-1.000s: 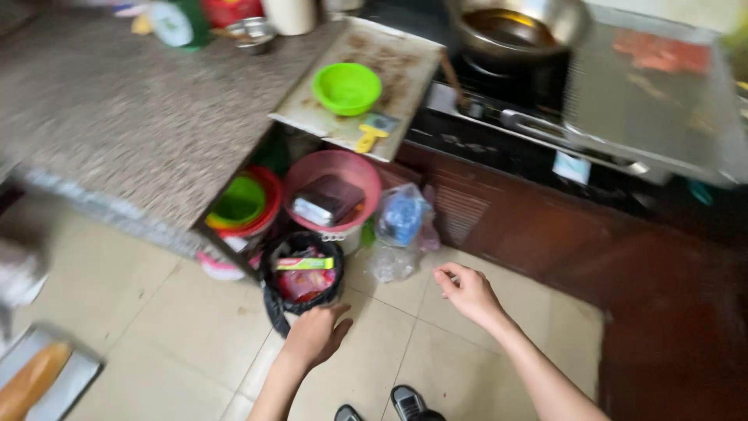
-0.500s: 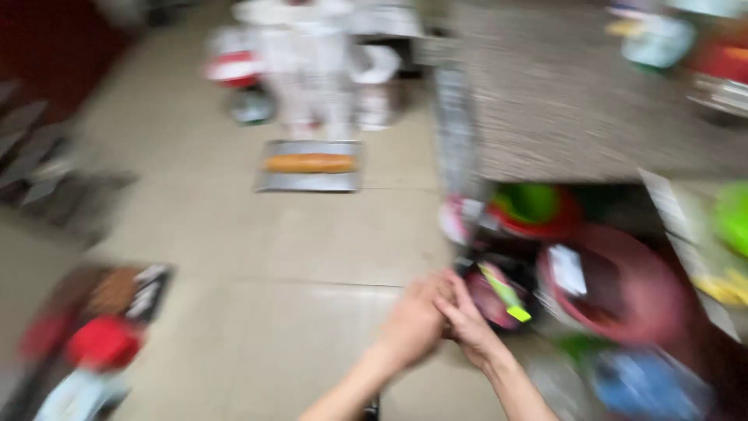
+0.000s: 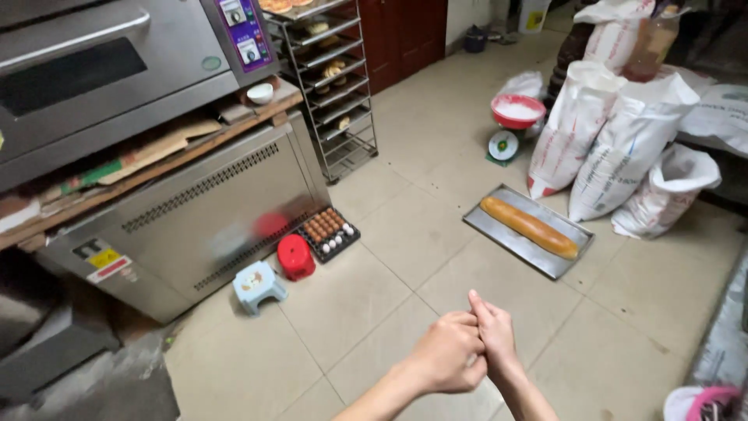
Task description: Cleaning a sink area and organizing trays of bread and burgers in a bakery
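Note:
My left hand (image 3: 446, 360) and my right hand (image 3: 495, 335) are pressed together low in the middle of the view, above the tiled floor. The left hand's fingers are curled against the right hand. The right hand's fingers are stretched out, pointing up. Neither hand holds anything. Nearest ahead of them, a long golden bread loaf (image 3: 530, 227) lies on a flat metal tray (image 3: 491, 228) on the floor.
A steel oven (image 3: 117, 62) stands on a steel cabinet (image 3: 202, 210) at the left. On the floor sit an egg tray (image 3: 329, 231), a red stool (image 3: 295, 256) and a light blue stool (image 3: 257, 285). A wire rack (image 3: 331, 78), a scale with a red bowl (image 3: 516, 113) and white sacks (image 3: 631, 148) stand behind.
The view has swung away from the counter and the bins under it to the open floor by the oven. My hands, apart a second ago, have come together.

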